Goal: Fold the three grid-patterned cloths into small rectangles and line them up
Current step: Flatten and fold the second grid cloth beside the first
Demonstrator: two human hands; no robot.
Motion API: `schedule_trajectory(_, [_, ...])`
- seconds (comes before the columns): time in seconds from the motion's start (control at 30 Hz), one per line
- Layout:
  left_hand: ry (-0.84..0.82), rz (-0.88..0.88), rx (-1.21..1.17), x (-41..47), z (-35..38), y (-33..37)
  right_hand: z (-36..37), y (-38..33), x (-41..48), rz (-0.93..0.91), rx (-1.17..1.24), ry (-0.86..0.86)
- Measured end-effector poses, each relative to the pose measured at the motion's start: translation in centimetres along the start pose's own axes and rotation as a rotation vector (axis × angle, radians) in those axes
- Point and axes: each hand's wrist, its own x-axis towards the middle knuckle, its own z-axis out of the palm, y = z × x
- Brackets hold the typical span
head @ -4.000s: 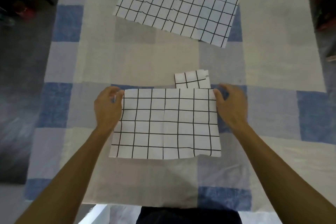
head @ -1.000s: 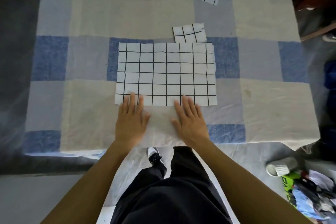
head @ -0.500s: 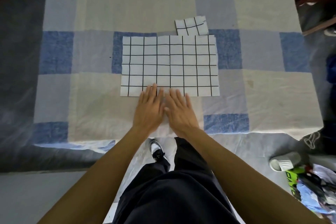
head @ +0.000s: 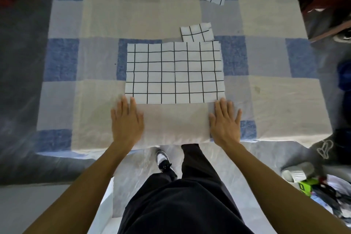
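The soft, light white cloth with a black grid is lying half-folded on the blue-checked counter. The left grip and right grip are resting released and flat-fingered at its near corners, likely the best places to pinch.

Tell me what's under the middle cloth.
The checked tablecloth shows round the middle cloth. Whatever else lies beneath is covered; the small cloth may tuck under its far edge.

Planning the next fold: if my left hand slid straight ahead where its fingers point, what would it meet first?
The white black-gridded cloth just ahead; the left hand's fingers seem to touch its near left corner.
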Motion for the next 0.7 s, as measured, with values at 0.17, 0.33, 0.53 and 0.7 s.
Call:
schedule_trajectory(0.17, [0.045,0.053,-0.073,1.0,-1.3,4.4,-0.5,-6.3,-0.4,-0.134,0.020,0.102])
schedule_trajectory(0.33, [-0.047,0.295,-0.008,0.2,0.8,6.2,0.5,-10.8,0.8,-0.328,0.082,-0.042])
schedule_trajectory(0.53, [-0.016,0.122,0.062,0.2,0.6,1.0,1.3,-3.2,0.8,-0.146,-0.009,0.025])
schedule_trajectory(0.7, [0.057,0.103,0.041,0.6,-0.7,2.1,0.6,-1.5,0.6,-0.092,0.028,0.017])
